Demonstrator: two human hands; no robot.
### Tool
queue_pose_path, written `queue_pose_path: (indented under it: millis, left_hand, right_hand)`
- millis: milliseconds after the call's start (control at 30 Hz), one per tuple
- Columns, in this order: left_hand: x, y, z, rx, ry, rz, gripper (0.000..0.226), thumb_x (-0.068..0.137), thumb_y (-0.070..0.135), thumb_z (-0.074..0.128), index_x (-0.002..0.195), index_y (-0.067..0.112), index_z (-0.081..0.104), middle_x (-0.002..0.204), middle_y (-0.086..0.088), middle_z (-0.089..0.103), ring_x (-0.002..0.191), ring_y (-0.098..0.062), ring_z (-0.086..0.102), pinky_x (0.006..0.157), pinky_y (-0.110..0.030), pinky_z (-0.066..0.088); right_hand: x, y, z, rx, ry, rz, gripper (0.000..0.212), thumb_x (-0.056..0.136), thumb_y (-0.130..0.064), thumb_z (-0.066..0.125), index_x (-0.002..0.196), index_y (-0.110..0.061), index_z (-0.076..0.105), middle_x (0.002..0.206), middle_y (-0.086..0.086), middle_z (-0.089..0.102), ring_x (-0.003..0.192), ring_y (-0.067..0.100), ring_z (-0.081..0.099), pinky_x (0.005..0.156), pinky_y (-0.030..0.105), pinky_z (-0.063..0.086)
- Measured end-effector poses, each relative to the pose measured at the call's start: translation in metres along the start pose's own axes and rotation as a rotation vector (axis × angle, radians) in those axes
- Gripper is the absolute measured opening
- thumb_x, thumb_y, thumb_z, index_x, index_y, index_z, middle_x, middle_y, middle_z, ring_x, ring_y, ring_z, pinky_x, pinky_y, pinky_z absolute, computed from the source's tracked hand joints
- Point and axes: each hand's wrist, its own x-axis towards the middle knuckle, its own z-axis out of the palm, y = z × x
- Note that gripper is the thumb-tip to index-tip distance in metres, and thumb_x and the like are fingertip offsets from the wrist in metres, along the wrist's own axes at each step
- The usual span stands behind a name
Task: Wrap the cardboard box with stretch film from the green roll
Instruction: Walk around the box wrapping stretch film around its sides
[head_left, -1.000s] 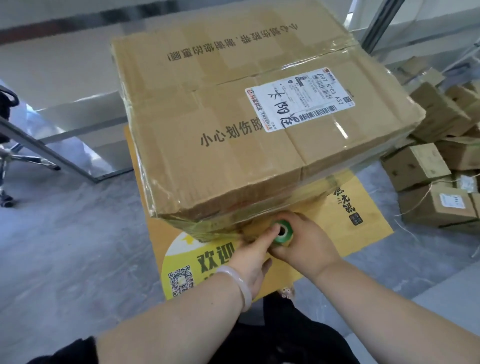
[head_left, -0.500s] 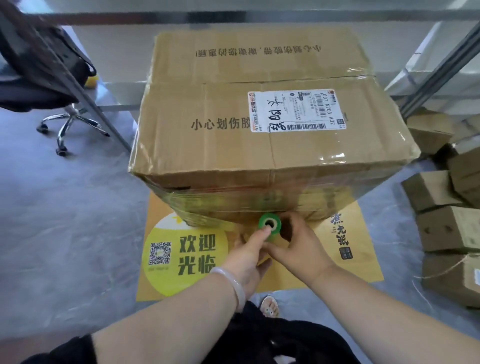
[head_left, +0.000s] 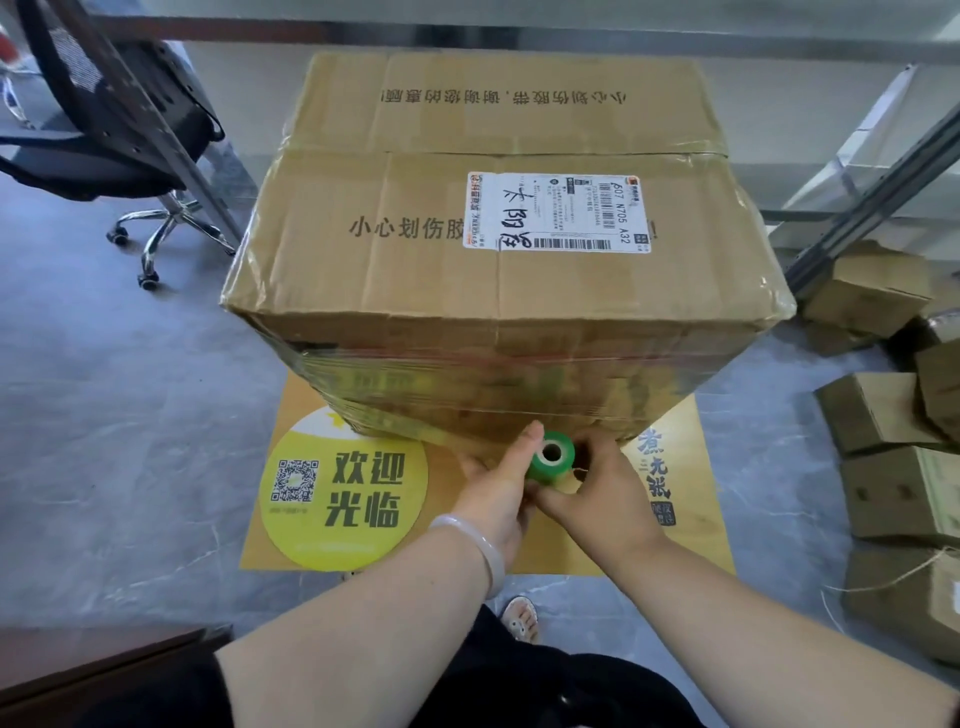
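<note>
A large cardboard box (head_left: 498, 291) stands on a yellow floor mat (head_left: 691, 530), covering the mat's far half; a white shipping label (head_left: 558, 213) is stuck on its top. The lower part of the box's sides is covered with clear stretch film (head_left: 467, 384), glossy and wrinkled. A small green roll (head_left: 551, 460) is held at the bottom of the box's near side, above the middle of the mat, its hollow core turned toward the camera. The roll is gripped from both sides; the left hand (head_left: 498, 493) is closed on its left side, one digit laid along it; the right hand (head_left: 597, 488) is curled round its right side; the hands touch below the roll. A pale bracelet (head_left: 475, 545) is worn on the left wrist. An office chair (head_left: 104, 119) is noted beyond the mat's far left corner; small boxes (head_left: 893, 415) are piled beyond its right edge.
</note>
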Motion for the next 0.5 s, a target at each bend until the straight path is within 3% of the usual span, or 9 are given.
queue_pose_path:
  millis: [100, 167, 300, 400, 500]
  left_hand:
    - [-0.005, -0.01, 0.009, -0.032, -0.03, 0.001, 0.164, 0.032, 0.053, 0.094, 0.153, 0.047, -0.016, 0.153, -0.007, 0.046, 0.124, -0.021, 0.061, 0.112, -0.038, 0.046]
    - [-0.007, -0.016, 0.014, -0.054, -0.037, -0.001, 0.167, 0.031, 0.047, 0.097, 0.151, 0.051, -0.02, 0.153, -0.009, 0.047, 0.127, -0.023, 0.06, 0.112, -0.04, 0.045]
    - [-0.008, -0.019, 0.022, -0.126, -0.004, 0.014, 0.142, 0.065, 0.028, 0.093, 0.151, 0.053, -0.016, 0.152, -0.011, 0.048, 0.125, -0.026, 0.06, 0.114, -0.043, 0.043]
    - [-0.005, -0.016, 0.019, -0.081, -0.015, 0.014, 0.133, 0.073, 0.027, 0.087, 0.151, 0.052, -0.018, 0.148, -0.012, 0.052, 0.124, -0.027, 0.062, 0.11, -0.045, 0.046]
    - [0.0, -0.011, 0.018, -0.037, -0.024, 0.005, 0.112, 0.088, 0.021, 0.074, 0.153, 0.049, -0.014, 0.147, -0.015, 0.052, 0.133, -0.031, 0.055, 0.111, -0.046, 0.044]
  right_hand:
    - [0.001, 0.0, -0.006, 0.018, 0.043, 0.054, 0.049, 0.066, -0.043, 0.079, 0.099, -0.024, 0.048, 0.09, -0.004, 0.062, 0.083, 0.017, 0.061, 0.07, 0.035, 0.05]
    - [0.001, 0.001, -0.012, -0.009, 0.03, 0.035, 0.043, 0.068, -0.045, 0.075, 0.097, -0.026, 0.05, 0.088, -0.003, 0.061, 0.082, 0.017, 0.059, 0.068, 0.035, 0.049]
    - [0.0, 0.004, -0.013, -0.021, 0.009, -0.003, 0.036, 0.072, -0.045, 0.071, 0.098, -0.024, 0.057, 0.092, 0.0, 0.058, 0.085, 0.018, 0.057, 0.07, 0.034, 0.047]
    - [0.001, 0.003, -0.015, 0.018, -0.008, -0.016, 0.041, 0.072, -0.042, 0.072, 0.104, -0.022, 0.056, 0.096, 0.0, 0.059, 0.088, 0.017, 0.057, 0.07, 0.03, 0.043]
    - [0.003, 0.01, -0.019, 0.108, -0.102, 0.018, 0.048, 0.072, -0.029, 0.076, 0.114, -0.027, 0.052, 0.101, -0.004, 0.065, 0.096, 0.014, 0.062, 0.083, 0.035, 0.051]
